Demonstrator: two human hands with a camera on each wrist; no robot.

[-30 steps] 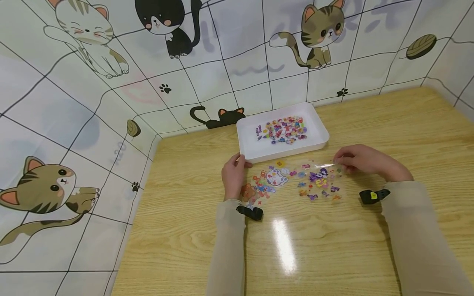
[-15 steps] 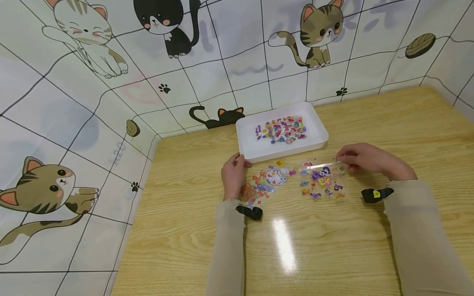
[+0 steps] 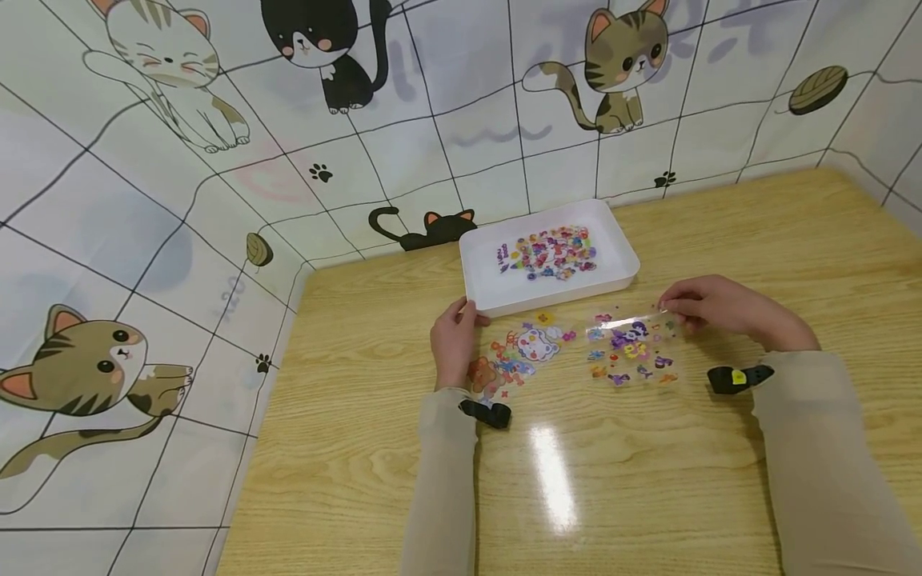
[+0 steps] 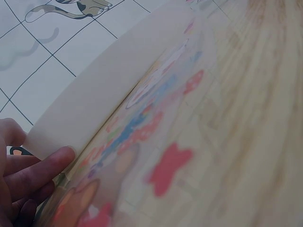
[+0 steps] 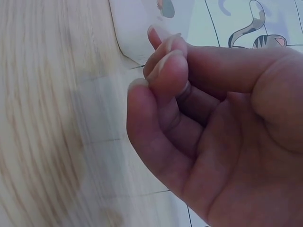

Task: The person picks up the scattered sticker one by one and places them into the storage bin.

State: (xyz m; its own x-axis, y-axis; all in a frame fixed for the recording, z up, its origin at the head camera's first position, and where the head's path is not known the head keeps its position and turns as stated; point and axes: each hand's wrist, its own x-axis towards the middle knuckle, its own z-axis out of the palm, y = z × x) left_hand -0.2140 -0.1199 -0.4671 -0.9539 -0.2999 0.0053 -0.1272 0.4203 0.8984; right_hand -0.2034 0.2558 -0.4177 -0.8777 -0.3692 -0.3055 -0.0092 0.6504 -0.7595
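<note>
A white plastic tray (image 3: 483,302) stands at the back of the table, with a sticker sheet of small colourful motifs (image 3: 555,252) inside. My left hand (image 3: 454,344) grips its near left corner, thumb against the front wall in the left wrist view. Partly beside that hand, a clear sticker sheet with a white kitten face and brown bear (image 3: 536,344) lies on the wood. My right hand (image 3: 709,304) pinches the upper right corner of another clear sticker sheet with purple figures (image 3: 634,336). In the right wrist view its fingers (image 5: 173,71) curl in to meet the thumb.
The wooden table (image 3: 346,448) meets a wall (image 3: 490,152) printed with cartoon cats right behind the tray. A second wall (image 3: 144,256) borders the left side. Both wrists carry black straps, the right one (image 3: 735,379) with a yellow mark.
My right hand has shifted slightly to the right, and the purple-figured sticker sheet has slid along with it, away from the kitten sheet. The left hand and the tray have stayed in place.
</note>
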